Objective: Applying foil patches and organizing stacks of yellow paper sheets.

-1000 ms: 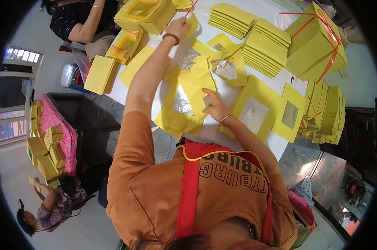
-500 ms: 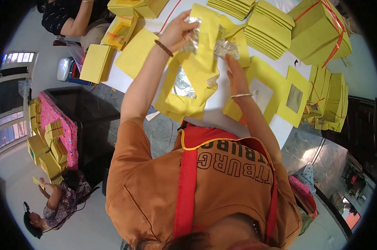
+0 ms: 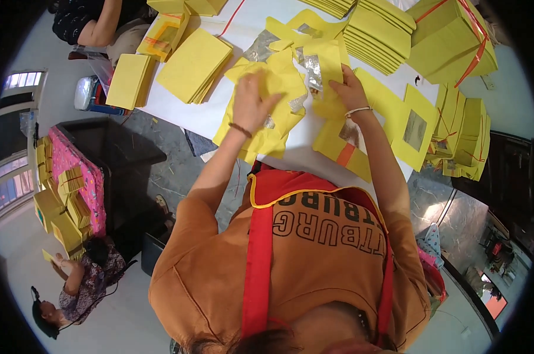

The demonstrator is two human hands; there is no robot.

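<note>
Yellow paper sheets with silver foil patches lie in a crumpled, loose pile in front of me. My left hand is over this pile, thumb spread away from the fingers, which are blurred by motion. To the right, my right hand pinches the edge of a yellow foil-patched sheet between thumb and fingers. Just beyond the pile, more such sheets overlap. Near my right forearm lie a yellow sheet with a grey patch and a yellow piece with an orange-red strip.
The white table carries yellow paper stacks at left and fanned bundles at far right. A tall block is tied with red ribbon. Two other people are at left, one beside a pink-covered table with more bundles.
My left hand has come down and nearer, from the lifted sheet onto the crumpled pile. My right hand has shifted right and farther away and now grips a sheet's edge.
</note>
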